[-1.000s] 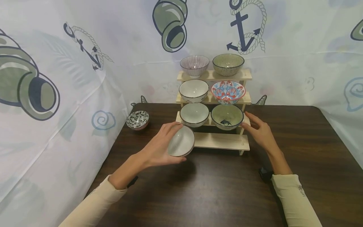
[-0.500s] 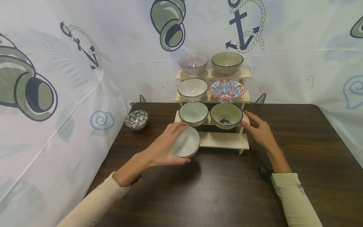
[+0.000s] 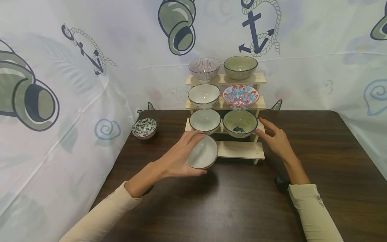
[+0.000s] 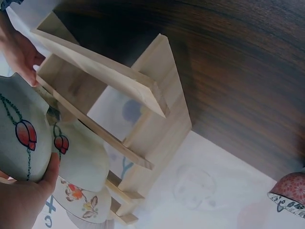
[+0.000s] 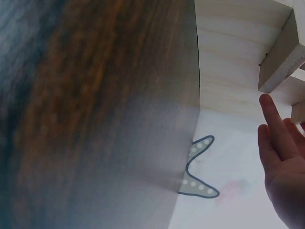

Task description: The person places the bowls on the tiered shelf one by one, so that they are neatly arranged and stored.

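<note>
My left hand (image 3: 181,158) grips a white bowl (image 3: 204,153) by its rim, fingers on the far side and thumb on the near side. Its inside tilts toward the head camera, in front of the lowest shelf's left end. A red tulip pattern marks the held bowl's outside in the left wrist view. My right hand (image 3: 276,139) is at the rack's right end, beside the green bowl (image 3: 240,124) with a dark figure inside. Its fingers (image 5: 276,129) look extended in the right wrist view; contact with rack or bowl is unclear.
The wooden tiered rack (image 3: 240,150) also bears a tulip bowl (image 3: 205,121), a white bowl (image 3: 204,95), a red-and-blue bowl (image 3: 241,96), a striped bowl (image 3: 204,69) and a speckled green bowl (image 3: 240,67). A small black-and-white patterned bowl (image 3: 144,128) stands left on the dark table (image 3: 229,205).
My left hand has carried the white bowl rightward, across the front of the lowest shelf's left end. My right hand has stayed at the rack's right end.
</note>
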